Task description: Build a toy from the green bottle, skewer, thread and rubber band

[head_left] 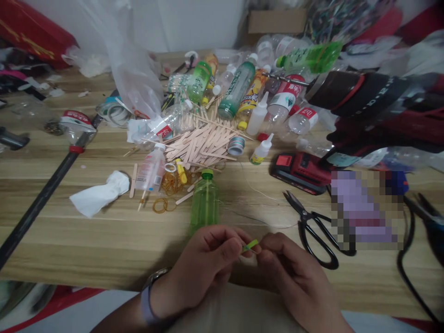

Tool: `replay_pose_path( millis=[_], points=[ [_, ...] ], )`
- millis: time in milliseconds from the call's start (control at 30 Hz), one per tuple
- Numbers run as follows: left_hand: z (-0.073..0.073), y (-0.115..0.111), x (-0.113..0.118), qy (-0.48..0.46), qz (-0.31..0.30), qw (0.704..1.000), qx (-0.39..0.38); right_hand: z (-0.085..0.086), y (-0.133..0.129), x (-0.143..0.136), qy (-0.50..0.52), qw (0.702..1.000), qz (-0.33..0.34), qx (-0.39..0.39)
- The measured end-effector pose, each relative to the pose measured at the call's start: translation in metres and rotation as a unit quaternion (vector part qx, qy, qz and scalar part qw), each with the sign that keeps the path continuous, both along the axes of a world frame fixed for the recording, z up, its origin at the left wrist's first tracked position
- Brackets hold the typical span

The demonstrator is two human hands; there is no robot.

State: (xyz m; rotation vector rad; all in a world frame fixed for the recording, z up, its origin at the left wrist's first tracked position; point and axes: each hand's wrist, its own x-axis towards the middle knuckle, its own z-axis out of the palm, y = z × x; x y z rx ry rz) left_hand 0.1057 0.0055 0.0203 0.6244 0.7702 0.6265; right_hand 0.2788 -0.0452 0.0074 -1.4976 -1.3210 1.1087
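A small yellow-green plastic piece (251, 245) sits between the fingertips of both hands, low in the middle of the head view. My left hand (204, 261) pinches it between thumb and fingers. At its other end is my right hand (294, 273), thumb and fingertips pressed together; what they grip is too small to make out. Just beyond my left hand stands a green plastic bottle (205, 199) with a green cap, its lower part hidden by that hand. Black-handled scissors (305, 222) lie to the right of my right hand.
Wooden craft sticks (204, 143) are heaped mid-table, with several bottles behind. A red-and-black cordless drill (367, 101) stands at the right. Nearer lie rubber bands (164, 205), a crumpled tissue (100, 192) and a plastic bottle (151, 169). A dark pole (41, 199) crosses the left side.
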Motion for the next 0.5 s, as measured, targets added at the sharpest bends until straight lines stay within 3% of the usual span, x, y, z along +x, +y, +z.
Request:
replay_pose_path(
  millis=[200, 433, 500],
  points=[
    [-0.003, 0.0, 0.002, -0.02, 0.006, 0.998, -0.067, -0.001, 0.011, -0.004, 0.017, 0.997, 0.076, 0.012],
    [-0.009, -0.001, 0.004, -0.072, 0.059, 0.996, -0.008, -0.003, 0.022, -0.006, 0.016, 0.994, 0.102, -0.045],
    [-0.01, -0.002, 0.002, -0.063, 0.053, 0.997, 0.009, 0.003, 0.022, -0.002, -0.026, 0.995, 0.093, -0.019]
  ],
)
